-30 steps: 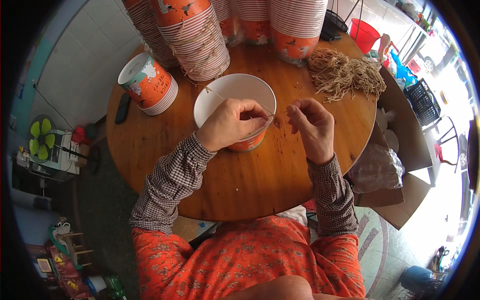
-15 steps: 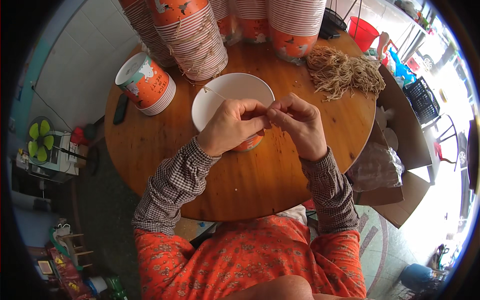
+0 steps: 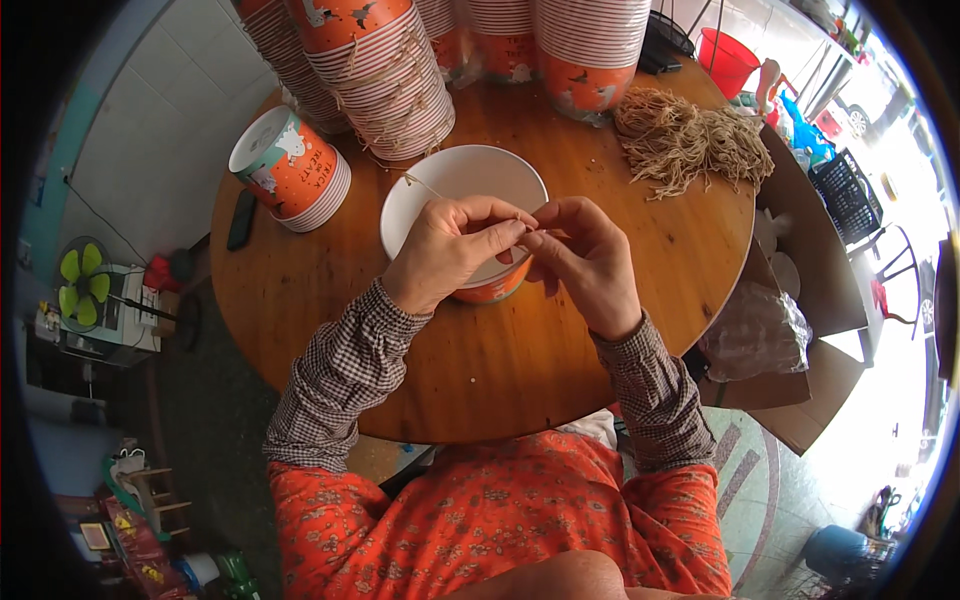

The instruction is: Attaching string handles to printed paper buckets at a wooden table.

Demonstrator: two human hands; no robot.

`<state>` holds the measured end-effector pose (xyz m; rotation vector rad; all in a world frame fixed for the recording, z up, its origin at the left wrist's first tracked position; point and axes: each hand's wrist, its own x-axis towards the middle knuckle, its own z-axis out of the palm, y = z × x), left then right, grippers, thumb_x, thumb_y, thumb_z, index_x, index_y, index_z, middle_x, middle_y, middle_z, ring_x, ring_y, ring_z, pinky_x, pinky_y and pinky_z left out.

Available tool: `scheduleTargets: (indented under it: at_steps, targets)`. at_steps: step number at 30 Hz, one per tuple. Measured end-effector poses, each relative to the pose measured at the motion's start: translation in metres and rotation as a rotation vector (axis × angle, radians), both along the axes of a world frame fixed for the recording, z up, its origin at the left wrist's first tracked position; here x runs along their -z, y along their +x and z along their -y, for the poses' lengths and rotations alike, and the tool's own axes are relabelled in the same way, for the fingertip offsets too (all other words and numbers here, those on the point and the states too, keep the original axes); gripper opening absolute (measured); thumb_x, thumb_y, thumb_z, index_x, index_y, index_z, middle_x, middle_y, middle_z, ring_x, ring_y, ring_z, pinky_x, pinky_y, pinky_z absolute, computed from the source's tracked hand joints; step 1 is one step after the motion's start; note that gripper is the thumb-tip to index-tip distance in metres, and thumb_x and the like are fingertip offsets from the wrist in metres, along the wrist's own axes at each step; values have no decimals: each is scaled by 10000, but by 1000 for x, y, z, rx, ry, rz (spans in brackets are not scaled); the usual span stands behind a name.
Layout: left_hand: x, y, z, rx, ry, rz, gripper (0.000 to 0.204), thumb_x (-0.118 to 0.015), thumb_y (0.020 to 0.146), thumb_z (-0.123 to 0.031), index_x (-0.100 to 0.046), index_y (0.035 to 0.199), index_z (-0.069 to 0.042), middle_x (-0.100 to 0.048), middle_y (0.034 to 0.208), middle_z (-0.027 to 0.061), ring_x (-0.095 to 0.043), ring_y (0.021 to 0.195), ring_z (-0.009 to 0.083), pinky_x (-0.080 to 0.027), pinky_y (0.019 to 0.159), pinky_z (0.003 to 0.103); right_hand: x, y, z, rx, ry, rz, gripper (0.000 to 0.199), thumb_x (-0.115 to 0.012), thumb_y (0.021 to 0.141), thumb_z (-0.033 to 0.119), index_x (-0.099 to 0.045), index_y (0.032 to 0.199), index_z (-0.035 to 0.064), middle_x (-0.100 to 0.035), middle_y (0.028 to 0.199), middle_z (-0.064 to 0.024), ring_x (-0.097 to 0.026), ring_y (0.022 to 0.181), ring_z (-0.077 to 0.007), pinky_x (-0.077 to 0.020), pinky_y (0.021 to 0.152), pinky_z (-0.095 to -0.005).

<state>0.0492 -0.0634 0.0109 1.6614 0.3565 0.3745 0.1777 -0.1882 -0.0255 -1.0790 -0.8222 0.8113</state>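
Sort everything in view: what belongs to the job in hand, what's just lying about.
Likely in the job:
- white-lined orange tub
- thin string, running to the left hand
- string bundle
- string-wrapped tub stack

Apparently just lying about:
- dark flat object
- green-bladed fan
- red bucket
- black crate

I see rumpled, dark-and-white checked sleeves point(image 3: 345, 365), one left, one right, and a bright red-orange garment point(image 3: 450, 540) scattered with a small greyish floral print point(image 3: 497, 493).

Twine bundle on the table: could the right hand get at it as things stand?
Probably yes: the right hand has only tabletop between it and the twine bundle. It is busy beside the left hand over the paper bucket, though.
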Motion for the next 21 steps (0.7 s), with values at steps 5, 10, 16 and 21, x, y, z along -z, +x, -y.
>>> scheduleTargets:
  at_steps: [5,10,16,21]
  targets:
    - [7,-2,3,-75,165,86,141,-600,926,-70,-679,1014,8,-668,870,15,-585,768,67,-490,720,207,3,0,-3,23,-13,12,174,-678,893,111,-588,983,-8,-645,771,-16,-607,649,-55,-495,533,-186]
    - [6,-1,5,-107,131,100,123,-619,911,-70,-682,980,10,-689,888,38,-635,837,87,-515,771,229,5,3,1,14,-56,25,136,-652,902,101,-627,957,-22,-647,767,-20,-600,652,-51,-492,544,-187]
    - [11,2,2,-68,222,167,88,-625,881,-33,-684,938,0,-667,922,34,-623,883,106,-495,821,254,3,5,1,-33,-79,45,133,-646,901,95,-620,951,-26,-637,758,-13,-581,628,-48,-488,537,-192]
    - [11,1,-1,-53,227,164,75,-624,877,-20,-681,922,0,-663,934,33,-624,888,108,-495,825,255,5,13,3,-142,-40,-115,130,-638,909,118,-609,938,-5,-636,773,-18,-587,653,-66,-498,575,-214]
